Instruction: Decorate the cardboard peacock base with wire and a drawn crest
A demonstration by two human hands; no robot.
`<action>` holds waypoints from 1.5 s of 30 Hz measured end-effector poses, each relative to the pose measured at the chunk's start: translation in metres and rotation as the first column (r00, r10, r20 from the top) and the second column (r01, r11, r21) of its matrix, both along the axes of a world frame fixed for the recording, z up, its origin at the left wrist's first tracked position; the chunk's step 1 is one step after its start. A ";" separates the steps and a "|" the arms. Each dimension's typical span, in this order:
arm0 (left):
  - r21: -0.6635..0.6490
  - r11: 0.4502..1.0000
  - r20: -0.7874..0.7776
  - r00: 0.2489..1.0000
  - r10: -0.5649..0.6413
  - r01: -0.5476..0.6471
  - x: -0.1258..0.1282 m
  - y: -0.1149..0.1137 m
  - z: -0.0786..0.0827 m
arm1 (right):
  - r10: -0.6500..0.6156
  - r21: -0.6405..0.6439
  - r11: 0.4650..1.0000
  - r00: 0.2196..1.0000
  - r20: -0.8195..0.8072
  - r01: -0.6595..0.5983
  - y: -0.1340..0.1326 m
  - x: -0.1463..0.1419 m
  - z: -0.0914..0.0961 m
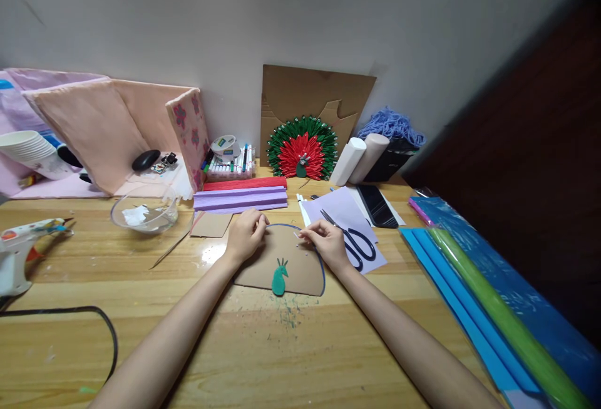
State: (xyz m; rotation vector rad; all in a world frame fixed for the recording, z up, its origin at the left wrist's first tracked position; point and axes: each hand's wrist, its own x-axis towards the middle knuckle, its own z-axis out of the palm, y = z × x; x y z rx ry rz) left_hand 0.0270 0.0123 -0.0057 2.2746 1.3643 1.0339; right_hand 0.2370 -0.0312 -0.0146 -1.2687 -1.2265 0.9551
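A half-round piece of brown cardboard (291,268) lies on the wooden table (282,346), with a dark blue strip along its curved rim and a small green peacock body (280,279) stuck near its straight edge. My left hand (245,235) rests on the cardboard's upper left rim, fingers curled and pressing the blue strip. My right hand (326,243) sits at the upper right rim, fingertips pinched on the strip there. Black-handled scissors (352,241) lie just right of my right hand on a lilac sheet (345,212).
A glue gun (21,249) with its black cable lies at the left. A glass bowl (144,210), purple and red foam strips (240,198), a marker box (230,168), a finished red-green peacock fan (303,149), white rolls, a phone (376,205) and blue and green paper rolls (493,309) surround the work.
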 end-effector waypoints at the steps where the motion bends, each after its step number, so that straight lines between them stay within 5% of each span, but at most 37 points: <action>1: 0.001 1.000 0.001 1.000 0.000 0.000 0.000 0.000 0.000 | -0.013 0.015 1.000 1.000 0.007 0.013 0.000 0.000 0.000; 6: 0.016 1.000 0.023 1.000 0.003 -0.004 -0.001 0.000 0.000 | 0.020 0.097 0.995 0.995 0.098 -0.029 0.001 0.002 -0.001; 15: 0.020 1.000 0.041 0.999 0.000 -0.001 -0.001 0.001 -0.002 | -0.027 0.044 0.999 0.999 0.034 0.025 0.002 0.001 -0.006; 26: 0.017 1.000 0.040 0.999 -0.002 0.001 -0.001 0.000 0.000 | 0.065 0.011 0.998 0.998 -0.003 -0.065 0.001 0.001 -0.006; 34: 0.020 1.000 0.010 1.000 0.004 -0.004 -0.001 0.000 -0.002 | 0.176 0.176 0.951 0.917 0.358 -0.252 0.004 0.004 0.004; 40: 0.021 1.000 -0.003 1.000 0.008 -0.007 -0.001 0.000 -0.002 | 0.268 0.118 0.932 0.872 0.410 -0.343 0.005 0.003 0.001; 45: 0.013 1.000 -0.006 1.000 -0.002 0.002 0.000 0.000 -0.002 | 0.209 0.166 0.939 0.881 0.424 -0.302 0.005 0.004 0.002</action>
